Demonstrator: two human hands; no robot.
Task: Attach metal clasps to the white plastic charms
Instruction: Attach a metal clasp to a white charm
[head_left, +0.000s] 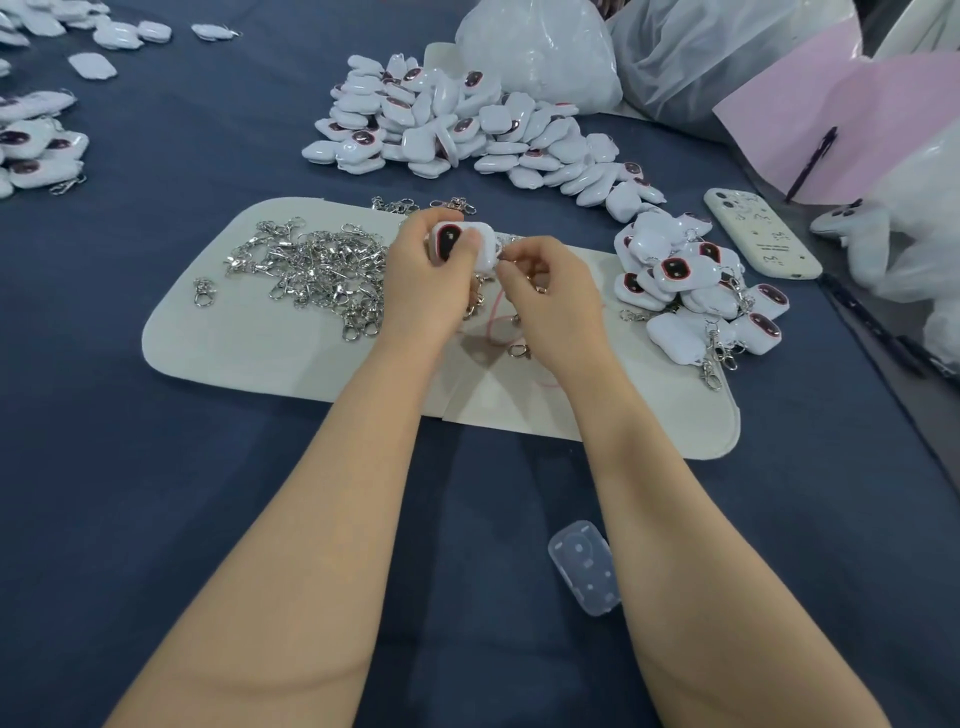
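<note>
At the far left edge of the dark blue cloth-covered tabletop (156, 467) lies a small group of white charms with clasps already hanging from them (36, 145). Further in, an off-white felt mat with rounded corners (260, 364) carries a single loose silver clasp (203, 291) near its left end and, beside that, a tangled pile of silver metal clasps (317, 270). Just right of this pile, the left hand (421, 280) is curled round a white plastic charm with a dark, red-rimmed face (462, 244), holding it above the mat's middle. The right hand (550, 296) meets it there, its fingers bent in to pinch a bit of silver metal (503, 253) at the charm's right edge; that piece is too small to make out further. Behind the hands, off the mat, sprawls a large heap of white charms without clasps (467, 130). Near the right forearm a clear plastic case (584, 569) lies on the cloth. On the mat's right end sits a stack of charms with clasps attached (696, 296), then a white phone lying face down (761, 234), and a pink sheet (841, 119) at the far right.
</note>
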